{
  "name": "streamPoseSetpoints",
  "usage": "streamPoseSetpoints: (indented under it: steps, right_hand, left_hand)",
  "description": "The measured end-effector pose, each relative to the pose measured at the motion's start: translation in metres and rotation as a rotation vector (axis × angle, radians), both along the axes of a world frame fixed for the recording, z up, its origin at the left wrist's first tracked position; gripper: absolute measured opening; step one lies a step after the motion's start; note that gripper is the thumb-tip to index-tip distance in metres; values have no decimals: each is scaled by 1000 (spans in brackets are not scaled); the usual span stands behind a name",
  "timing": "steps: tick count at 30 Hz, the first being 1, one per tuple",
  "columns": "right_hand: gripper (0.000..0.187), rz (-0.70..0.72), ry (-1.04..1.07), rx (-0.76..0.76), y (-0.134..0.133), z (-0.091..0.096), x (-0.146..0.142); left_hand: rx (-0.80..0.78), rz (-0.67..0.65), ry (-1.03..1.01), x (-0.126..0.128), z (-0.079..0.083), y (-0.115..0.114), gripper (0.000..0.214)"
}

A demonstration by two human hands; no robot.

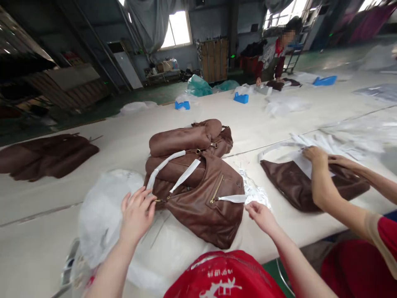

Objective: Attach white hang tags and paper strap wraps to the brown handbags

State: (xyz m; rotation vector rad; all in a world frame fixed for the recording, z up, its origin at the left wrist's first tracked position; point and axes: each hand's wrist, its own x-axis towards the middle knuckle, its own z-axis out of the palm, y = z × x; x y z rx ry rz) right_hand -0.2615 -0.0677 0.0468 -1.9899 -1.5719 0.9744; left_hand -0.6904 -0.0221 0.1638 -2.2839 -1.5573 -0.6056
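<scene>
A brown leather handbag [214, 215] lies in front of me, with brass zippers and white wrapping on its strap [164, 165]. My left hand [138, 211] is at the bag's left edge, fingers spread and bent, touching the wrapped strap end near a brass fitting. From a zipper on the front, a white strip [232, 199] runs to the right edge. At the tip of that strip my right hand [260, 215] has its thumb and fingers pinched together. More brown bags [180, 140] are stacked directly behind.
Clear plastic [102, 215] lies at left, beside another brown bag [49, 153]. White tags [256, 192] are heaped at right. A co-worker's hands [316, 159] handle a brown bag [288, 184] there. Blue tape dispensers [241, 98] stand farther back, where another person [276, 58] leans over the table.
</scene>
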Motion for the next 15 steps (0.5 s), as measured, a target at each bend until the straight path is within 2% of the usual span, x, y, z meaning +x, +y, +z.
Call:
streamPoseSetpoints:
  steps: [3,6,11,13,15]
  right_hand:
    - [31,-181,-204,-58,17,-17,54]
    - [31,-226,-292,-100,36,-36,79]
    - [75,-223,-369,-153,66,-63,79]
    - [73,-198,-374,-171,73,-71,76]
    - [58,-170,-365,-180,77,-74,77]
  left_hand:
    - [30,27,-30,5,-9,-7,14]
    - [26,45,-34,13,-7,-10,15]
    - [-16,62,-18,16,-2,-11,15]
    - [-29,74,-18,16,-2,-13,16]
    - [-46,88,-18,16,-2,-14,16]
